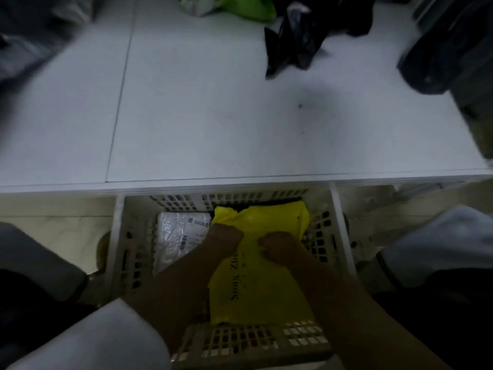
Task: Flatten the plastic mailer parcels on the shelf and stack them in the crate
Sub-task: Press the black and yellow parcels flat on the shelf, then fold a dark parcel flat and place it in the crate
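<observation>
Both hands are sitting curled into fists on the yellow mailer (260, 287) inside the crate (250, 343). The left hand (226, 237) is bunching the plastic near the mailer's far left corner, its grip closing on a fold; the right hand (277, 245), just beside it, is pinching the plastic near the mailer's middle, knuckles up. The yellow mailer is lying flat across the crate's right and middle part, black lettering running along it. Left of the yellow mailer, lower in the crate, a white parcel (178, 236) with a printed label is showing. Beyond the crate, the white shelf (213, 124) is carrying a black mailer (290, 46) toward its far edge, a green bag (240, 5) further back, and dark blurred bags (450, 49) to the right of the black mailer
</observation>
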Motion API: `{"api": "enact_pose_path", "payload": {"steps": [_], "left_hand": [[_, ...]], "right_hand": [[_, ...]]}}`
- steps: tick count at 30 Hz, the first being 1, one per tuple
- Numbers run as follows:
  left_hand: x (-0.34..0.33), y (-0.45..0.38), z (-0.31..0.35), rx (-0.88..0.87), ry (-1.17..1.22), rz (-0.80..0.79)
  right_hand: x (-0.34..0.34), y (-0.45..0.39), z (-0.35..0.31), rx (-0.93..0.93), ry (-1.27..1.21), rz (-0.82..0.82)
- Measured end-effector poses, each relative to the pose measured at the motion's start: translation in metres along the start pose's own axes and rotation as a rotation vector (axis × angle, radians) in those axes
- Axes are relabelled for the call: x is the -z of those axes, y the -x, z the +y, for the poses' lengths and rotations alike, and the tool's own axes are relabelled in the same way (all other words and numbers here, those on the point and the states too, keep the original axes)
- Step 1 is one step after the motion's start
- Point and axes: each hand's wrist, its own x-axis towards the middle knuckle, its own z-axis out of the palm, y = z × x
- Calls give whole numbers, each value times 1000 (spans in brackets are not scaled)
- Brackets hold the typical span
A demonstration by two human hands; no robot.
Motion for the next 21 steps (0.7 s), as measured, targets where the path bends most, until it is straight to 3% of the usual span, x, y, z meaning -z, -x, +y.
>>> {"api": "enact_pose_path", "payload": {"steps": [1, 4, 8, 13, 21], "left_hand": [[12, 8, 4, -41, -92, -56], [51, 28, 5, 77, -129, -116], [113, 75, 7, 136, -142, 116], [182, 123, -3, 232, -166, 289], [269, 169, 5, 307, -55, 558]], "right_hand": [[9, 8, -5, -10, -25, 21], [52, 26, -21, -33, -21, 143], [104, 68, -47, -53, 44, 324], [171, 119, -75, -86, 150, 450], [252, 180, -95, -240, 105, 634]]}}
